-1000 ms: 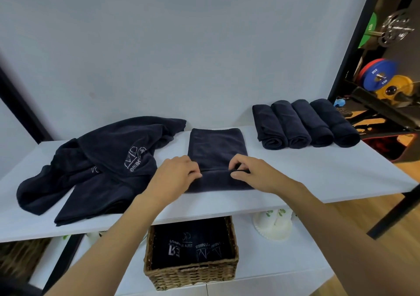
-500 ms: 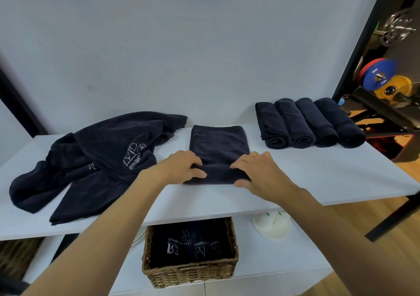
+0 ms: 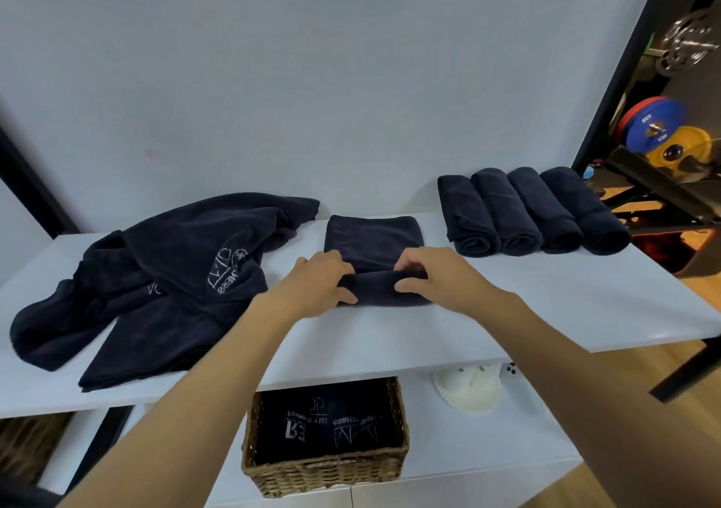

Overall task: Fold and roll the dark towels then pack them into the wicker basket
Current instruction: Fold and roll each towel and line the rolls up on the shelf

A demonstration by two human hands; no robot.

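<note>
Both hands grip one partly rolled dark navy terry towel [image 3: 384, 287] on the white tabletop [image 3: 546, 304]: the left hand [image 3: 318, 285] pinches its left end, the right hand [image 3: 433, 279] its right end, fingers curled over the roll. Four rolled dark towels [image 3: 530, 214] lie beyond the right hand; the rectangular wicker basket [image 3: 325, 468] sits below both wrists.
</note>
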